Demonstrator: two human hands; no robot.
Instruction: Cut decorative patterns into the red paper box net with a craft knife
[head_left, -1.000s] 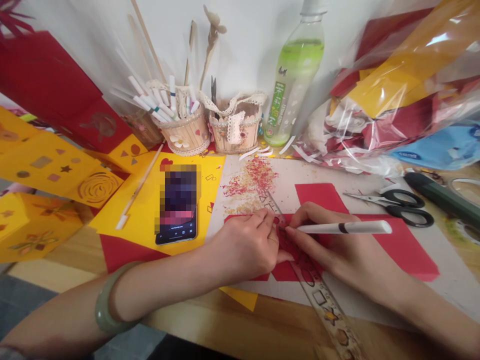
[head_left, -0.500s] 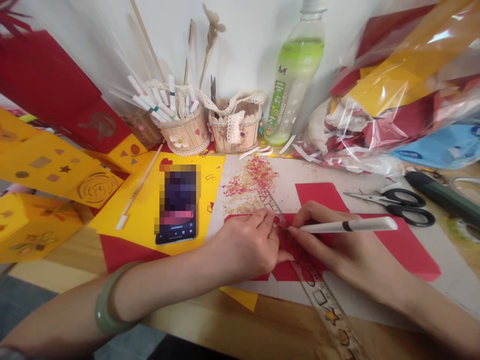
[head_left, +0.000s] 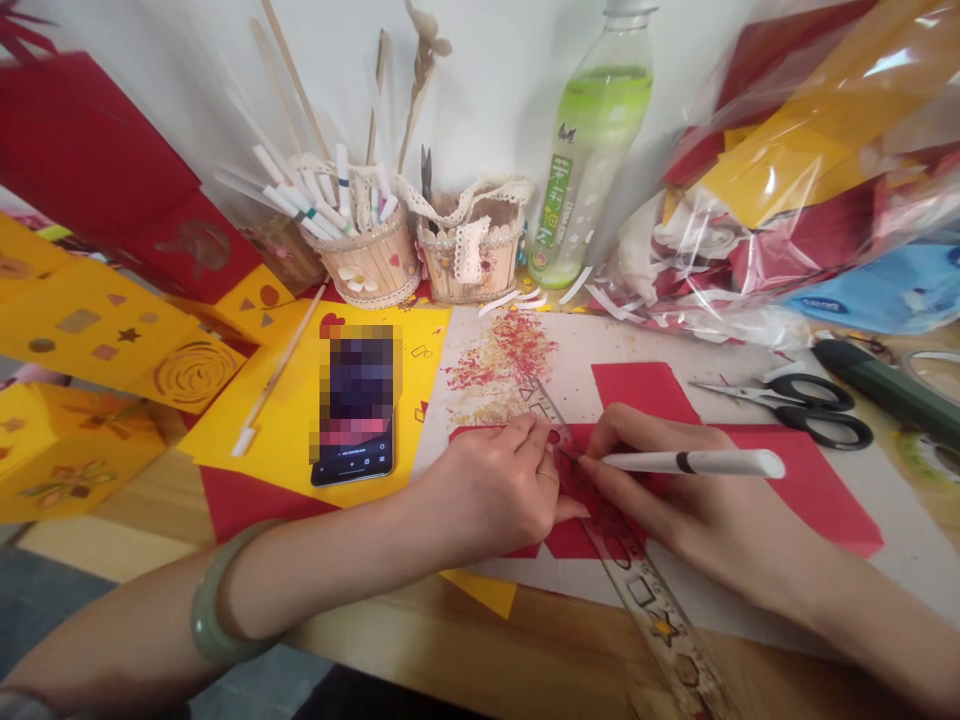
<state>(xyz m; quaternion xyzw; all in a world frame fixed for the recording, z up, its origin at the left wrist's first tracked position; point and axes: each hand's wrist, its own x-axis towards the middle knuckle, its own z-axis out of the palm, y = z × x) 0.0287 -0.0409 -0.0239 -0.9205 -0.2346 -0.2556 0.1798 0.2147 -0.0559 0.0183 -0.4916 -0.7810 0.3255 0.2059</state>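
Note:
My right hand (head_left: 675, 490) pinches a white pen (head_left: 697, 462) with a black band, its tip end low at the ruler's edge. Bent over a clear stencil ruler (head_left: 641, 590), my left hand (head_left: 499, 480) presses it down, with the thumb stretched out over red paper (head_left: 810, 490). The ruler slants across the red paper, and its near end passes over the table's front edge. Shape cut-outs show along it. My fingers hide part of the ruler and the exact spot under the pen tip.
A phone (head_left: 356, 400) lies on yellow paper (head_left: 424, 340) at left. Scissors (head_left: 795, 400) rest at right beside a dark green tool (head_left: 885, 385). Behind stand a marker pot (head_left: 371, 265), another pot (head_left: 442, 270), a green drink bottle (head_left: 592, 150) and a plastic bag of scraps (head_left: 810, 220).
The pen's rear end has tilted slightly down and left in my right hand. My left hand and the ruler stay in place.

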